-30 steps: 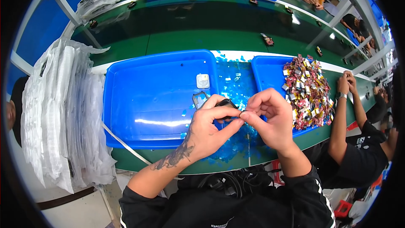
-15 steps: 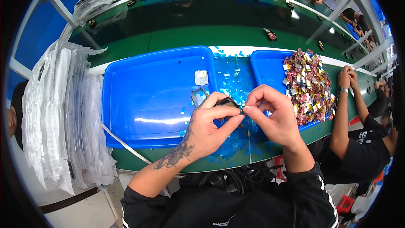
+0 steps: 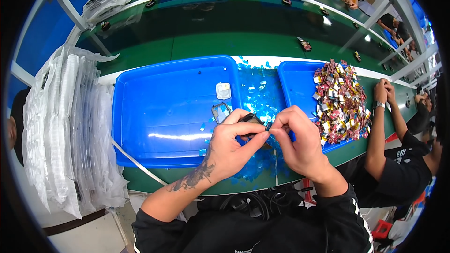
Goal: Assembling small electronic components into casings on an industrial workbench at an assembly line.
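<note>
My left hand is closed around a small black plastic casing, thumb and forefinger gripping its right end. My fingers cover most of the casing. My right hand pinches with thumb and forefinger at that same end, fingertips touching those of the left hand. A small dark bit shows between them, too small to name. Just beyond my left hand, a grey see-through frame lies in the wide blue tray. A whitish square piece rests above it.
Blue film scraps litter the bench between the trays. A second blue tray holds a heap of small electronic parts. Wrapped plastic trays stand stacked left. A green belt carries scattered parts; a co-worker's hands are at right.
Both hands sit slightly lower in view, and the right hand has tipped downward with its pinch still at the casing's end. The parts on the belt have shifted a little right.
</note>
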A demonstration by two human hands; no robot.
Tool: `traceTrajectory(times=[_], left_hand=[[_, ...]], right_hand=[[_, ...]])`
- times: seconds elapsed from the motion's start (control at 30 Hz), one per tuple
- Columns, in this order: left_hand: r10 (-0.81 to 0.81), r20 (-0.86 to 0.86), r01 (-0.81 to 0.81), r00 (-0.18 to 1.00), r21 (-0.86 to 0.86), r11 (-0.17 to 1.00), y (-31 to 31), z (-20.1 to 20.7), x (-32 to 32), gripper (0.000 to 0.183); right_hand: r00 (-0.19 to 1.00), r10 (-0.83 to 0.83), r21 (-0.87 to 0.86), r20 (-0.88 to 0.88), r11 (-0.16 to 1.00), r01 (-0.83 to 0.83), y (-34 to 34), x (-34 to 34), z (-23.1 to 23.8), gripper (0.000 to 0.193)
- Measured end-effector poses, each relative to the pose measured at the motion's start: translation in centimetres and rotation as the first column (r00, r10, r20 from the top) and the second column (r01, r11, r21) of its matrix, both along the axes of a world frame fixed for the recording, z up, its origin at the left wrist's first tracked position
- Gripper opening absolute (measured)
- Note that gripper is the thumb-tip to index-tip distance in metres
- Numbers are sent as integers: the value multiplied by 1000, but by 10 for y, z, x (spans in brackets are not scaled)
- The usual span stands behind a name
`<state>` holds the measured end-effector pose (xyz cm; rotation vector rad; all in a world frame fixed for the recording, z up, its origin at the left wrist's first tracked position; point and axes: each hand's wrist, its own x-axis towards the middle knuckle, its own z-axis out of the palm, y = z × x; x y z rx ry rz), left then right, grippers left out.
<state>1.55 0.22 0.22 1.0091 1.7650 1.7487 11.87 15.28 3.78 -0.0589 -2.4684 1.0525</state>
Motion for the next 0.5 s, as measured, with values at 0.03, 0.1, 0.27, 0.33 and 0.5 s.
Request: traceTrajectory(times=[0.03,0.1,0.27,0.33,0.5], left_hand=[[8,4,-8,1000,3,1000,1,1,1,15],[9,-1,-9,1000,17,1000,2,-1,1,14],[-13,-32,14,999,34,999,1,1,0,14],[18,-126,-15,992,22,1000,1,0,-1,13],[24,-148,-21,989,23,1000,2,0,0,13]], right_hand=[[1000,-1,1,1,1000,1,0,0,0,12],[999,-40,-233,25,971,45,-2,1,-1,11],[1000,15,-123,12,992,-13,8,-5,1,13],[999,24,-184,29,983,-19,8,-5,1,14],[999,39,-133,34,991,-34,10,-4,4,15]])
